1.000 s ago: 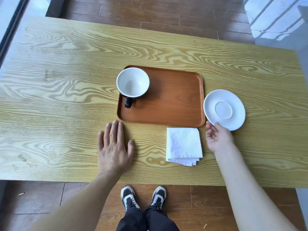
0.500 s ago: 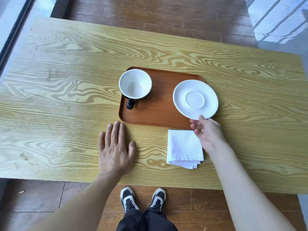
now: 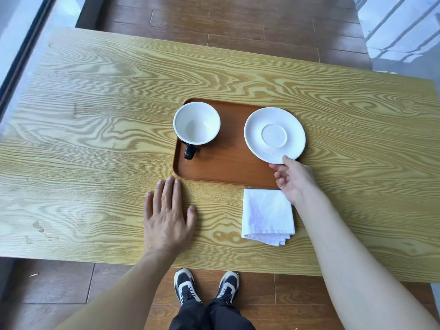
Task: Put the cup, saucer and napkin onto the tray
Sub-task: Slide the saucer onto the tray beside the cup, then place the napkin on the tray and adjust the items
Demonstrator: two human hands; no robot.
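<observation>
The right hand (image 3: pixel 294 178), right of the frame's centre, pinches the near rim of the saucer (image 3: pixel 274 135): the thumb lies on top of the rim and the curled fingers (image 3: pixel 278 175) sit under and beside it. The rest of the hand is loosely cupped, palm turned toward the left of the frame. The saucer is white, right way up, and lies over the right end of the tray (image 3: pixel 223 166), its right edge reaching to or just past the tray's right rim. Whether it rests fully on the tray or is held slightly above it cannot be told.

The left hand (image 3: pixel 167 216), lower centre-left, lies flat and open, palm down on the tabletop (image 3: pixel 95 139), fingers together and pointing toward the tray's near left corner, thumb spread to the right. It holds nothing; its fingertips are just short of the tray's rim.

The tray is brown, rectangular with rounded corners, at the centre of the frame. In its left end stands the cup (image 3: pixel 196 123), upright, white inside and dark outside, with its dark handle pointing toward the bottom of the frame.

The napkin (image 3: pixel 267 215), white and folded into a square, lies on the tabletop just below the tray's near right edge, directly under the right wrist and not on the tray.
</observation>
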